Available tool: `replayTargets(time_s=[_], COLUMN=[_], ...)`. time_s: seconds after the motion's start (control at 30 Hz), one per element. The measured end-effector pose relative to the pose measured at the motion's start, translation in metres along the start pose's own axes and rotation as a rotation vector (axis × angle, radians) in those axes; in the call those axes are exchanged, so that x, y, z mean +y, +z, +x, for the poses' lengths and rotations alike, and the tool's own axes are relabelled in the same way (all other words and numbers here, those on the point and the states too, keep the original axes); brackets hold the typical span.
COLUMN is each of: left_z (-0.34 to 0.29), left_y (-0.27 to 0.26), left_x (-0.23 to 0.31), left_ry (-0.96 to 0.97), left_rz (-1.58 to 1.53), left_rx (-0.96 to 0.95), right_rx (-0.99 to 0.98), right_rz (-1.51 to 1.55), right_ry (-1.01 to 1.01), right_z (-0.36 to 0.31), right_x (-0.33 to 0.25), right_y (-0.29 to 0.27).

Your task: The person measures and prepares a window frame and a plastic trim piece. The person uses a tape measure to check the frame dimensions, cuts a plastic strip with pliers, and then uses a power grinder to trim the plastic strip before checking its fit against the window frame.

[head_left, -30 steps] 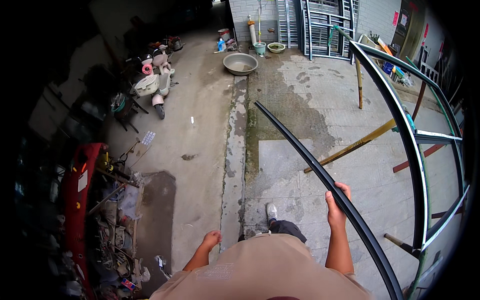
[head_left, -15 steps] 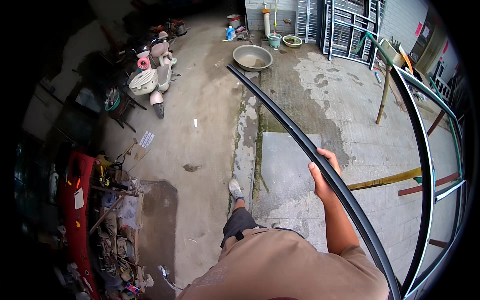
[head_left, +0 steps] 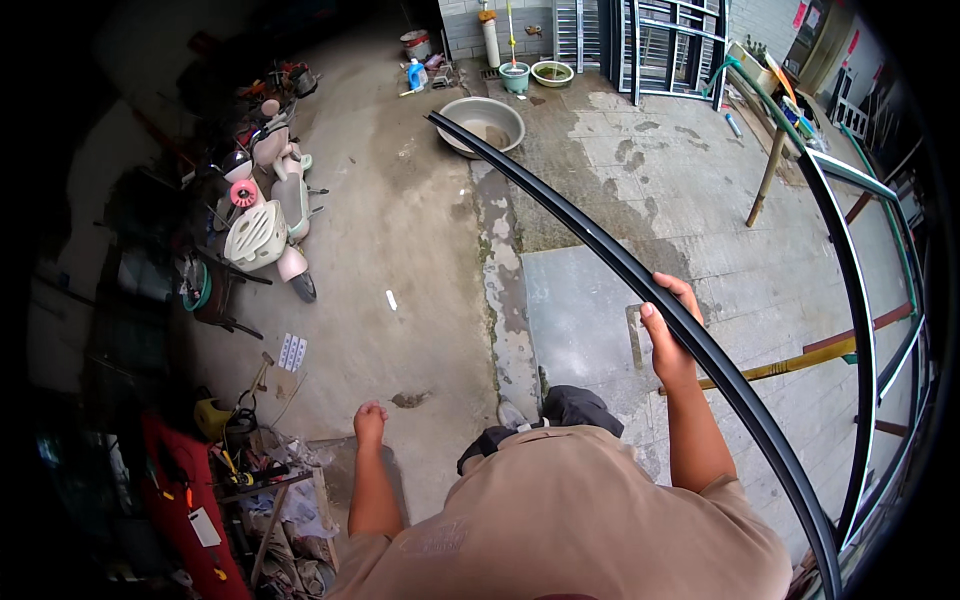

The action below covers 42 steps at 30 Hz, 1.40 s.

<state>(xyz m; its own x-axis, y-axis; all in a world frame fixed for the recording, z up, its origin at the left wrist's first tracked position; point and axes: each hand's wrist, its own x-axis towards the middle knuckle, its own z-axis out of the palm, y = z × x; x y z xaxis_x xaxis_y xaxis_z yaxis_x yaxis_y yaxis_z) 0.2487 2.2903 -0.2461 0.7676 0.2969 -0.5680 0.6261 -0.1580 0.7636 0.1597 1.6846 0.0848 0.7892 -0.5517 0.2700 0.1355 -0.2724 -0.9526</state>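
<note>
My right hand (head_left: 672,338) is closed round the middle of a long black metal profile (head_left: 607,250), thumb on one side and fingers on the other. The profile slants from the far left, where its tip overlaps the wide grey basin (head_left: 508,108), down past my right arm to the lower right edge. Low at my left side, my left hand (head_left: 370,422) hangs over the concrete with its fingers curled in; no object shows in it.
At the left stands a pale scooter (head_left: 258,232); nearer lie a red panel (head_left: 190,510) and cluttered tools. Window-like metal frames (head_left: 675,45) lean on the far wall. To the right, a large dark frame (head_left: 862,330) rests near wooden bars (head_left: 790,362) and a post (head_left: 767,178).
My left hand and forearm have come into view at the lower left. The scene has shifted left as I moved forward and turned slightly; my right hand still grips the profile.
</note>
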Motion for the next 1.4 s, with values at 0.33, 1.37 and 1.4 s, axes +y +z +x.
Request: replayTargets(time_s=[0.33, 1.37, 1.4], left_z=[0.087, 0.585, 0.589], left_y=[0.133, 0.282, 0.297], left_x=[0.122, 0.625, 0.634], left_ry=[0.087, 0.055, 0.089], left_rz=[0.248, 0.077, 0.078], left_rx=[-0.493, -0.264, -0.283], right_rx=[0.235, 0.786, 0.795], right_rz=[-0.028, -0.205, -0.221], right_ry=[0.011, 0.089, 0.089], right_z=[0.147, 0.596, 0.603], right_x=[0.077, 0.159, 0.165], right_y=[0.087, 0.224, 0.219])
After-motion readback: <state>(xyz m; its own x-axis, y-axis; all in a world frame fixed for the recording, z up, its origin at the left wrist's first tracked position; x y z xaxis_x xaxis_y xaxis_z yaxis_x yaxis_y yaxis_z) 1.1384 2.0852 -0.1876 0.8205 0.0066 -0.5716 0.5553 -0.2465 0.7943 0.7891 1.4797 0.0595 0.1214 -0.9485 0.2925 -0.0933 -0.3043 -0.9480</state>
